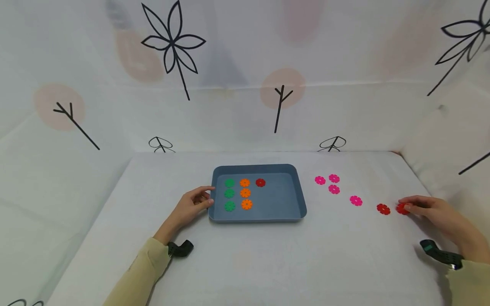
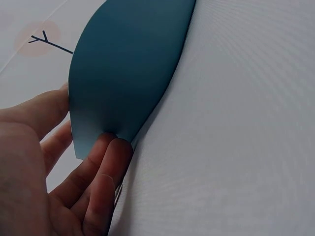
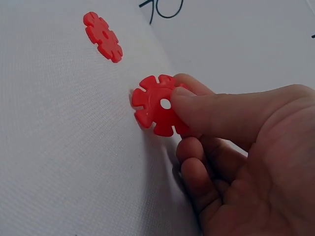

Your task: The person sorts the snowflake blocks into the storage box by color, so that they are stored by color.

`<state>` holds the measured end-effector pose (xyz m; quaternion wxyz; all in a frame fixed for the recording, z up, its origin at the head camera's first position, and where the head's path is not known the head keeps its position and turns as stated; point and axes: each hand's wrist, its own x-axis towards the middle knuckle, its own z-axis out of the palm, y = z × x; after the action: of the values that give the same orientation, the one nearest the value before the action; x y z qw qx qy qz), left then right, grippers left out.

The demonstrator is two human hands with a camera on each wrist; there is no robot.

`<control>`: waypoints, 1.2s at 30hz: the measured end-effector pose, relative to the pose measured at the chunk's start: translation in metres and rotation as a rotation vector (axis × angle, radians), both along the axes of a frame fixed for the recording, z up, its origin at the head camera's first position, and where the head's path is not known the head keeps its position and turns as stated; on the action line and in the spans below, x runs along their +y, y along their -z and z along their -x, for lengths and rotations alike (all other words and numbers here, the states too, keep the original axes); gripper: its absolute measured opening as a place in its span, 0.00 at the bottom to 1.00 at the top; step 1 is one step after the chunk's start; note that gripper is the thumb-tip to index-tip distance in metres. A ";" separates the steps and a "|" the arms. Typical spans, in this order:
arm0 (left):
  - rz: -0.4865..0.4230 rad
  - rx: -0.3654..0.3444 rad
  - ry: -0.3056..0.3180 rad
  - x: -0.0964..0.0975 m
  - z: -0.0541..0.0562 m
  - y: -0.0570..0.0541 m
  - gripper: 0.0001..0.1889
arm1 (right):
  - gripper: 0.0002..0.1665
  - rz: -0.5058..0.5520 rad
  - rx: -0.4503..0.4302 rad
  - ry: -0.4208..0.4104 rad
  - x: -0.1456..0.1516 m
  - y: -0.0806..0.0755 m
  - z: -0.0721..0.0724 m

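Observation:
My right hand [image 1: 440, 214] pinches a red flower-shaped disc [image 3: 153, 105] between thumb and forefinger, low over the white cloth. Its notched rim and small centre hole show in the right wrist view. A second red disc [image 1: 383, 209] lies just to its left. At the left end of the blue-grey tray [image 1: 281, 199], my left hand [image 1: 193, 204] grips the rim, its fingertips against the outer wall [image 2: 128, 64]. Inside the tray stand a column of green discs [image 1: 229, 193], a column of orange discs [image 1: 245, 193] and one red disc [image 1: 260, 182] at the top of a third.
Several pink discs [image 1: 334, 189] lie loose on the cloth between the tray and the red discs. White cloth walls [image 1: 237, 119] with line drawings rise behind and at both sides. A dark band [image 1: 180, 248] sits on each wrist.

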<state>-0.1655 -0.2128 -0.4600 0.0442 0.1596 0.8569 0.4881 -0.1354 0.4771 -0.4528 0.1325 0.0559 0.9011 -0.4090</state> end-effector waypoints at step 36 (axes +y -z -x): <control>-0.024 0.015 0.012 -0.005 0.004 0.009 0.23 | 0.28 -0.054 0.101 -0.138 -0.074 -0.047 0.032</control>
<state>-0.1699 -0.2174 -0.4685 0.0388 0.1690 0.8503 0.4970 -0.1674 0.4035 -0.4055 0.1133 -0.0234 0.9191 -0.3766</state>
